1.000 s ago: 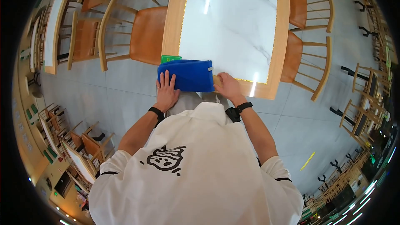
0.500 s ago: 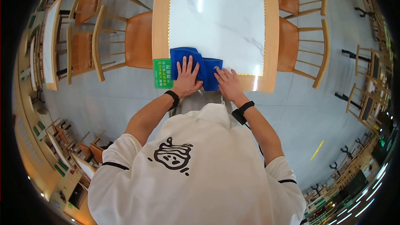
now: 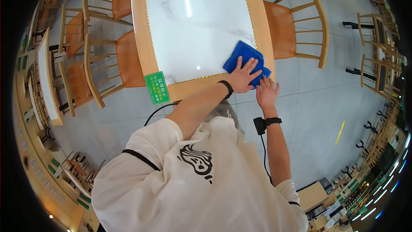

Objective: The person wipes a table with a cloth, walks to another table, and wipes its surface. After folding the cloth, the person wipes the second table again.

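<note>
A blue cloth lies folded at the near right corner of the table, partly over the marble-like top and partly over the wooden border. Pressed flat on the cloth is my left hand, its fingers spread. My right hand is at the cloth's near right edge, fingers apart, with the fingertips touching it or just beside it. A green sign with printed characters sits at the near left corner of the table.
Chairs with orange-brown seats stand along the left side and the right side of the table. A black cable hangs near the table's near edge. Other tables and chairs line both far sides.
Both hands and the blue cloth have moved from the near left part of the table to its near right corner. The view has turned and shifted somewhat.
</note>
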`<state>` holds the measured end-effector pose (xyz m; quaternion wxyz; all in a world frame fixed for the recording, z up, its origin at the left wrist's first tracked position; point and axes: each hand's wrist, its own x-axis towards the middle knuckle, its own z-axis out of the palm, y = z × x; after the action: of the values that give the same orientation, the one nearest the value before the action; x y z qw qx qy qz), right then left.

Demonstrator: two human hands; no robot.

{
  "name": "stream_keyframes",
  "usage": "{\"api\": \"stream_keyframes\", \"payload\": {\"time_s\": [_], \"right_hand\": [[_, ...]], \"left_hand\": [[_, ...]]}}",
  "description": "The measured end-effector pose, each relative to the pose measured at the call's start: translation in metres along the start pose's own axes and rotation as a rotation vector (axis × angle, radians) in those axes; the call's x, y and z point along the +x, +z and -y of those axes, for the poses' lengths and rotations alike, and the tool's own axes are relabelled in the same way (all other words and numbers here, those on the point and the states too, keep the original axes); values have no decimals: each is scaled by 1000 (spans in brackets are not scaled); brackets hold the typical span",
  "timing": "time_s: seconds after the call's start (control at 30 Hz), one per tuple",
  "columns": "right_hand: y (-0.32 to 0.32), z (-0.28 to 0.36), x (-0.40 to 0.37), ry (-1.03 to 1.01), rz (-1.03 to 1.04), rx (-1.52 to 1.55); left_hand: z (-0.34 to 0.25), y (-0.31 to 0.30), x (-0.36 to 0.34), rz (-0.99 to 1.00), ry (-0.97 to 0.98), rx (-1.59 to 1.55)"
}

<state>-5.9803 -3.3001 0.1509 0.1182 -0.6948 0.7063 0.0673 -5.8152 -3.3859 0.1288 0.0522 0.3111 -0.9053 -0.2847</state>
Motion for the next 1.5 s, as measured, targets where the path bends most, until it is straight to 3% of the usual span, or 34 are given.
{"api": "stream_keyframes", "payload": {"time_s": [0.2, 0.4, 0.57, 0.67, 0.77, 0.87, 0.97, 1.1, 1.23, 1.3, 1.37, 1.43, 1.47, 1.5], "right_hand": [[9, -12, -4, 128, 32, 55], [1, 26, 20, 138, 75, -46], [3, 87, 72, -93, 44, -46], [1, 142, 102, -249, 71, -63], [8, 200, 123, -439, 78, -77], [3, 258, 129, -582, 138, -95], [6, 305, 136, -818, 118, 2], [13, 343, 138, -941, 179, 25], [13, 322, 144, -970, 140, 149], [3, 293, 149, -854, 175, 263], [3, 248, 158, -712, 151, 375], [-1, 193, 168, -519, 73, 435], [-2, 162, 176, -434, 38, 428], [-1, 132, 182, -351, -32, 449]], "left_hand": [[1, 13, 38, -43, 199, -30], [29, 9, 18, -107, 58, 49], [66, -30, -35, -193, -285, 86], [110, -34, -81, -338, -410, 199], [146, -53, -146, -481, -582, 118], [177, -59, -223, -451, -638, 189], [171, -95, -248, -605, -793, -32], [168, -107, -245, -673, -754, -151], [189, -81, -244, -747, -927, -167], [194, -77, -245, -608, -1021, 108], [204, -77, -251, -570, -1076, 162], [220, -74, -259, -692, -1336, 332], [233, -67, -266, -695, -1349, 333], [249, -57, -276, -842, -1411, 266]]}}
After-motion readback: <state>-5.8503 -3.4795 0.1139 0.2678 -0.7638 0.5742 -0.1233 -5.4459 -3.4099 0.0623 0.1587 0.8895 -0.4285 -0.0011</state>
